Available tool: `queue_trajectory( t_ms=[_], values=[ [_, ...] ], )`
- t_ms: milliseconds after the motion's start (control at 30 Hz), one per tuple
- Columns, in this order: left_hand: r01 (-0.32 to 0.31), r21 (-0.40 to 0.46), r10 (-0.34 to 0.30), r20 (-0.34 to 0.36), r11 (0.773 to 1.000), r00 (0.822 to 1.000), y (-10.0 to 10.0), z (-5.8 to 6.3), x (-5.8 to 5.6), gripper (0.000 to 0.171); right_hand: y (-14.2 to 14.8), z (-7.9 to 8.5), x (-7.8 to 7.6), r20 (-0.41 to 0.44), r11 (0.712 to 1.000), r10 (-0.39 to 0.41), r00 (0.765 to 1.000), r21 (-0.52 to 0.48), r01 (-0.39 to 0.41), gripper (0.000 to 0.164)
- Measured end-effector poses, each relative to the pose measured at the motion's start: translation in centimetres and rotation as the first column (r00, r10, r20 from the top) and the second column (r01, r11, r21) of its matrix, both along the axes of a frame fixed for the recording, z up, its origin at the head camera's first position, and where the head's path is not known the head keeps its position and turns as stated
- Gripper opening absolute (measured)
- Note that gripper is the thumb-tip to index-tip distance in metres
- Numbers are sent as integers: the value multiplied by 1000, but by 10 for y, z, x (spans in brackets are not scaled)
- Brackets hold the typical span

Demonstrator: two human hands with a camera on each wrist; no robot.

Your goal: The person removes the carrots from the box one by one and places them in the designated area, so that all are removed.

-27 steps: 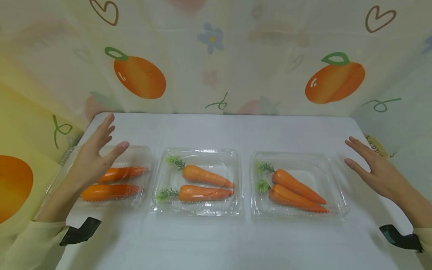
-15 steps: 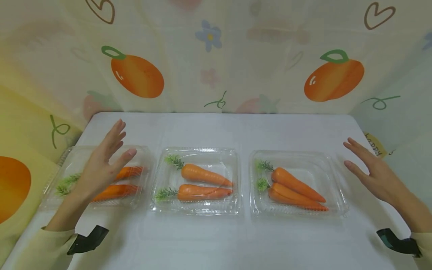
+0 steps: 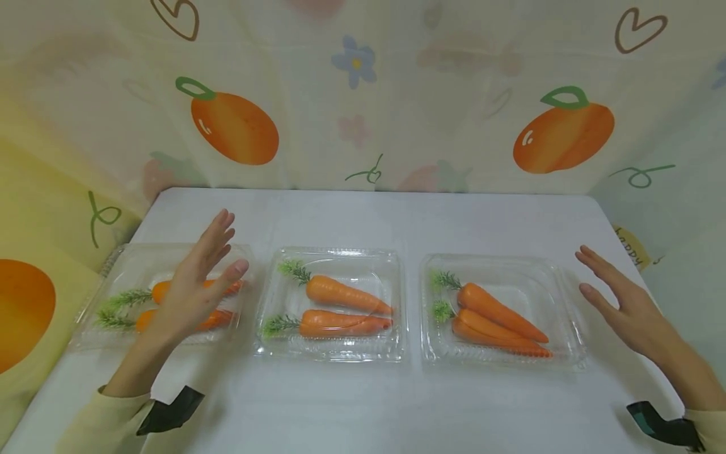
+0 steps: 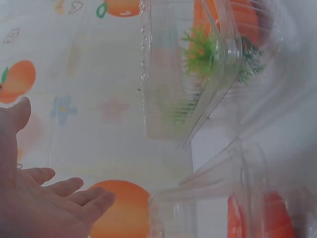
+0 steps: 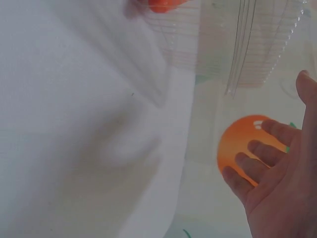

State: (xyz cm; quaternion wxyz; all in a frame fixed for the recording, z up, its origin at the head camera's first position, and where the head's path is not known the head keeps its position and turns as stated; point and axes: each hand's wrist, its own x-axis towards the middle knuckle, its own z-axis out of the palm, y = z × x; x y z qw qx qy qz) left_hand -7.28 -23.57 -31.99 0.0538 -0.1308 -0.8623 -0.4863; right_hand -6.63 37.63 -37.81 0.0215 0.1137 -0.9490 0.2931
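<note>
Three clear plastic clamshell boxes stand in a row, each with two leafy-topped carrots inside. My left hand (image 3: 195, 296), fingers extended and holding nothing, hovers over the left box (image 3: 133, 258) and partly covers its carrots (image 3: 161, 290). In the left wrist view the same hand (image 4: 54, 203) shows spread fingers beside the boxes. The middle box (image 3: 340, 258) holds two carrots (image 3: 340, 293) lying apart. Inside the right box (image 3: 510, 268) two carrots (image 3: 501, 312) lie close together. To the right of that box, my right hand (image 3: 629, 309) is raised with straight fingers and holds nothing.
The boxes rest on a white table (image 3: 374, 403) with rounded far corners. Behind it hangs a cloth (image 3: 431, 126) printed with oranges, flowers and hearts, which also runs along both sides. Dark bands (image 3: 170, 413) sit at both wrists.
My left hand has moved right and slightly toward me across the left box, uncovering the green tops of its carrots. My right hand has lowered a little. The boxes stay in place.
</note>
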Motion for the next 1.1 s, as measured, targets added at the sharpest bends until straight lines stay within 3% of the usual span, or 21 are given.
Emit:
queue_trajectory(
  t_ms=[400, 667, 867, 1100],
  values=[
    [15, -8, -15, 73, 1000, 997, 14, -9, 8, 78, 0, -9, 7, -53, 997, -4, 999, -81, -1, 65],
    [42, 20, -43, 60, 999, 997, 22, -13, 11, 80, -2, -11, 14, -46, 984, 19, 999, -174, -27, 63],
    [63, 29, -65, 56, 998, 996, 32, -14, 16, 87, -5, -12, 21, 6, 956, 65, 998, -288, -60, 64],
    [102, 37, -103, 24, 994, 994, 48, -18, 21, 94, -11, -14, 28, 22, 966, 53, 998, -256, -46, 75]
  ],
)
